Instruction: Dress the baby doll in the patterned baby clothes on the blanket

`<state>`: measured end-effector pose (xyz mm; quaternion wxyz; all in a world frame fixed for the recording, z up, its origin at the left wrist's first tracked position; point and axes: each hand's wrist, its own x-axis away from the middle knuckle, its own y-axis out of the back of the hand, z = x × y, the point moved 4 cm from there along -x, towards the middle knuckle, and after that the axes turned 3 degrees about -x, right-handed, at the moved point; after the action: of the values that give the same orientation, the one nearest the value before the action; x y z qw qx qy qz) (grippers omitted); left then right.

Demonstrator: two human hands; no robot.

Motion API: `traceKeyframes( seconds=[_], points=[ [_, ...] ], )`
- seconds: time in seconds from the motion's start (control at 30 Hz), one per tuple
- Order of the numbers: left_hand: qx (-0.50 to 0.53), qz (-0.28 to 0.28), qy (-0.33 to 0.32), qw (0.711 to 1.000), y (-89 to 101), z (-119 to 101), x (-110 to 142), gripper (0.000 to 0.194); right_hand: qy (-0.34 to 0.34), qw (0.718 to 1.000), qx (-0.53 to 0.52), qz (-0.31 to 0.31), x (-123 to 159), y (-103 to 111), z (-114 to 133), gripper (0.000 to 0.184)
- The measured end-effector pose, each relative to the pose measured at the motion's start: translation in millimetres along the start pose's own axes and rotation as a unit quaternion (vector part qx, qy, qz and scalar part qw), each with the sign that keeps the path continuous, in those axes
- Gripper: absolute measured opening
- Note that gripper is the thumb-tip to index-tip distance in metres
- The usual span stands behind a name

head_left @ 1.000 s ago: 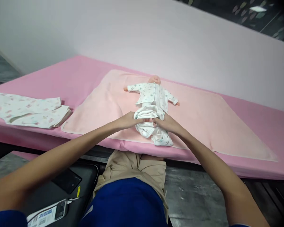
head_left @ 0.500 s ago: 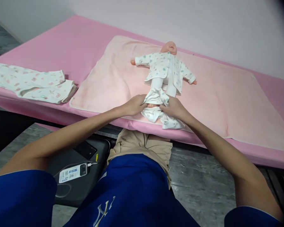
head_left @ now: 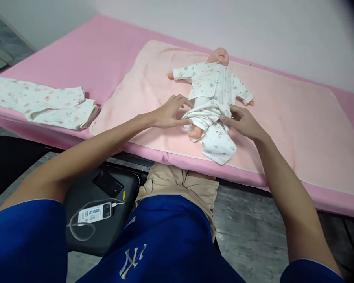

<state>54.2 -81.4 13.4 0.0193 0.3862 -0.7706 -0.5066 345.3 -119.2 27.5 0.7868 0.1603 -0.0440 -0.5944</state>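
Note:
A baby doll (head_left: 221, 57) lies on its back, wearing a white printed jacket (head_left: 205, 80). White printed baby trousers (head_left: 206, 114) are bunched around its legs, and one bare foot (head_left: 195, 132) pokes out of a leg opening. The other trouser leg lies flat toward the bed's front edge, its foot hidden. My left hand (head_left: 168, 112) is open beside the trousers, thumb and fingers apart, the thumb tip close to the cuff above the foot. On the opposite side my right hand (head_left: 246, 122) pinches the bunched cloth, thumb on top and fingers curled at its side.
A pale pink mat (head_left: 283, 129) covers part of the pink bed (head_left: 76, 51), which meets a wall behind. Folded printed clothing (head_left: 50, 104) lies at the left. Below, a black stool (head_left: 106, 239) bears a phone (head_left: 108, 184) and a white power bank (head_left: 94, 213) with a cable.
The trousers have moved up the doll's legs, and one foot has come out of its cuff. My left hand has let go and spread its fingers; both hands are farther from the bed's edge.

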Motion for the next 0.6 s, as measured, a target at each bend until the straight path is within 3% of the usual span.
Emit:
traceKeyframes(
  seconds=[0.1, 0.23, 0.33, 0.47, 0.6],
  points=[
    [-0.009, 0.015, -0.015, 1.0, -1.4, -23.4, -36.7, 0.067, 0.002, 0.998, -0.054, -0.019, -14.5, 6.5, -11.9, 0.048],
    [0.04, 0.172, 0.003, 0.984, -11.8, -34.6, -100.6, 0.057, -0.057, 0.98, -0.189, -0.017, -31.0, 10.0, -30.8, 0.045],
    [0.147, 0.248, 0.02, 0.957, -17.1, -27.5, -129.5, 0.049, -0.096, 0.966, -0.237, 0.035, -27.4, 7.7, -39.5, 0.047],
    [0.281, 0.298, 0.045, 0.911, -30.4, -14.4, -131.1, 0.041, -0.123, 0.951, -0.255, 0.122, -11.9, -0.8, -45.0, 0.056],
    [0.354, 0.316, 0.091, 0.876, -42.3, -6.3, -120.7, 0.033, -0.123, 0.954, -0.261, 0.077, -9.0, -3.9, -42.8, 0.059]
  ],
)
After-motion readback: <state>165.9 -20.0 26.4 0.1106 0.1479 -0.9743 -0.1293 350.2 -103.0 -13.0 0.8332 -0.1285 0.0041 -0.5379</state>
